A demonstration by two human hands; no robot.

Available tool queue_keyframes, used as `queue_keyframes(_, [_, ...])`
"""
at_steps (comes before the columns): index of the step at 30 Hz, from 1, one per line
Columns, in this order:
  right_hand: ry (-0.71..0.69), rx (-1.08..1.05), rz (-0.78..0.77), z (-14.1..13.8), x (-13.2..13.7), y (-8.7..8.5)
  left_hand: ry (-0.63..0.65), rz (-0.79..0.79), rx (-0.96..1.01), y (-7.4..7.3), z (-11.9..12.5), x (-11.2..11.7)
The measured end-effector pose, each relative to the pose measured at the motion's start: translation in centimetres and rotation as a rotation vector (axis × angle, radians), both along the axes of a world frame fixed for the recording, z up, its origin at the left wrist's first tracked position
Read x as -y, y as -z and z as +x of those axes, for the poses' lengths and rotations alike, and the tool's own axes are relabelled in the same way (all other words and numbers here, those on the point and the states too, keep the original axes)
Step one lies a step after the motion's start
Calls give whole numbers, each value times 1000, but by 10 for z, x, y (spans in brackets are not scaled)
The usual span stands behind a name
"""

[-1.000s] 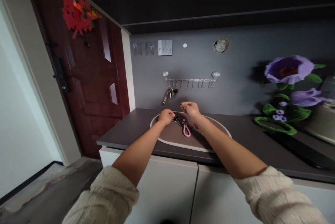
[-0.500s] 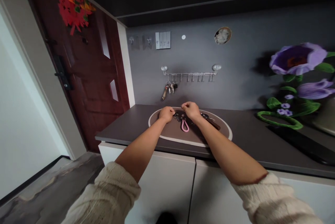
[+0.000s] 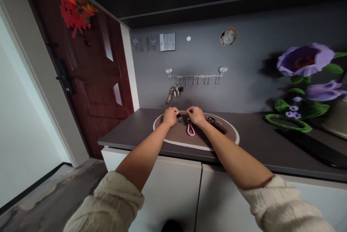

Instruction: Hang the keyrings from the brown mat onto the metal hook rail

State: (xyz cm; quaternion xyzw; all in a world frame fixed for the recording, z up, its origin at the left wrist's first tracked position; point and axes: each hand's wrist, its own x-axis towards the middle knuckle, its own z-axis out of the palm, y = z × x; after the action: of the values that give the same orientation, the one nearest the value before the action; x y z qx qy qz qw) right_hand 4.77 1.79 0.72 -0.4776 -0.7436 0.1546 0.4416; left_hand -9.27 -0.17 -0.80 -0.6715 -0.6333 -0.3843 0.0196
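Note:
Over the left part of an oval brown mat with a pale rim (image 3: 189, 145), my left hand (image 3: 170, 117) is closed, with a small black piece (image 3: 178, 115), perhaps a key head, at its fingertips. Close by lies a small metal ring and chain (image 3: 182, 121). My right hand (image 3: 196, 115) is pinched to its right; what sits between its fingertips is too small to make out. Below and between the hands, a pink loop strap (image 3: 191, 130) lies on the mat. Right of my right wrist rests a brown key holder (image 3: 219, 127) with a dark ring and keys, partly covered by my wrist.
A clear hook rail (image 3: 196, 76) on the grey wall carries a bunch of keys (image 3: 177, 90) at its left end. Purple artificial flowers (image 3: 306, 62) and a long black object (image 3: 311, 147) occupy the counter's right side. A dark red door (image 3: 94, 91) stands left.
My left hand has risen slightly, and a black piece now shows at its fingertips. My right hand has shifted slightly left and down. The view has drifted a little.

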Motion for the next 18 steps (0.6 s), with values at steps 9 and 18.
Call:
queue_keyframes(9, [-72, -68, -15, 0, -1, 2, 47, 115, 64, -6, -2, 4])
queue_keyframes(18, [-240, -234, -58, -4, -2, 3, 231, 114, 517, -6, 3, 2])
